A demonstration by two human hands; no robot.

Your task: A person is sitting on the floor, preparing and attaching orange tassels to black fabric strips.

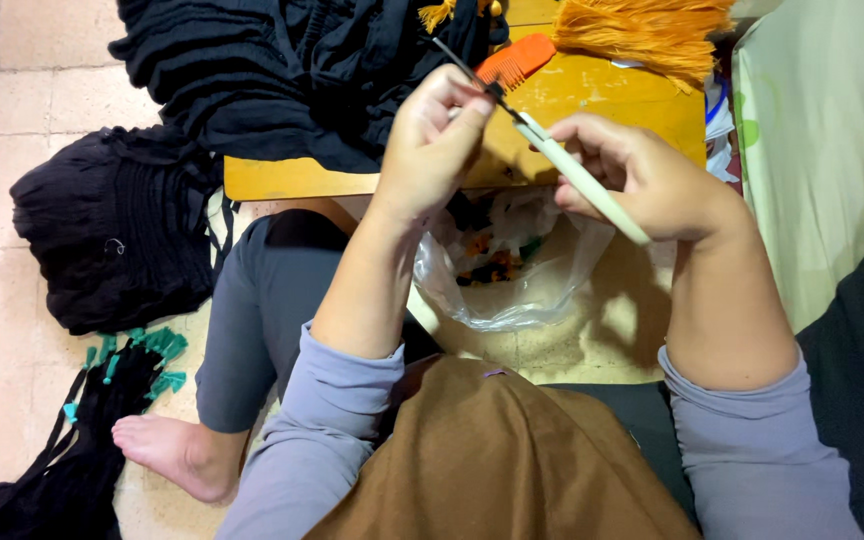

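Warm, even light; soft shadows; slight blur

I have both forearms raised, my left hand (432,140) pinching with thumb and forefinger, my right hand (642,170) curled closed, 2 wrists bent inward
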